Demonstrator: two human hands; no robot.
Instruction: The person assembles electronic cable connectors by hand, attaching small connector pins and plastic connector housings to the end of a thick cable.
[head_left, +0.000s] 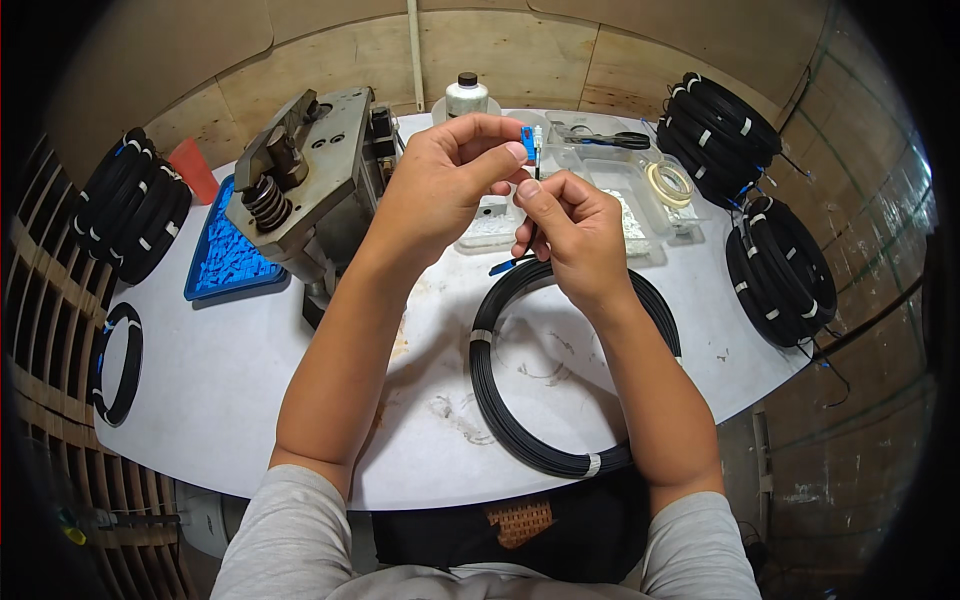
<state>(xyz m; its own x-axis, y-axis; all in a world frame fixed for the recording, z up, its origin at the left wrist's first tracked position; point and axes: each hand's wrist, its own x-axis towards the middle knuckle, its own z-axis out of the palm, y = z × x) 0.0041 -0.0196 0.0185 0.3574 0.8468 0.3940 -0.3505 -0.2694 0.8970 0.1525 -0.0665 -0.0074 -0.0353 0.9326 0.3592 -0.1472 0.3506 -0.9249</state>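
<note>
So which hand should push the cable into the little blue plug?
Probably the right hand: it pinches the thin black cable just below the blue plug, so it can feed it upward. The left hand already grips the plug and looks best for steadying it.

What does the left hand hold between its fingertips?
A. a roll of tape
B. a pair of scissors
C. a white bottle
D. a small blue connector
D. The left hand pinches a small blue connector at its fingertips, while the scissors, tape roll and white bottle rest on the table.
</note>
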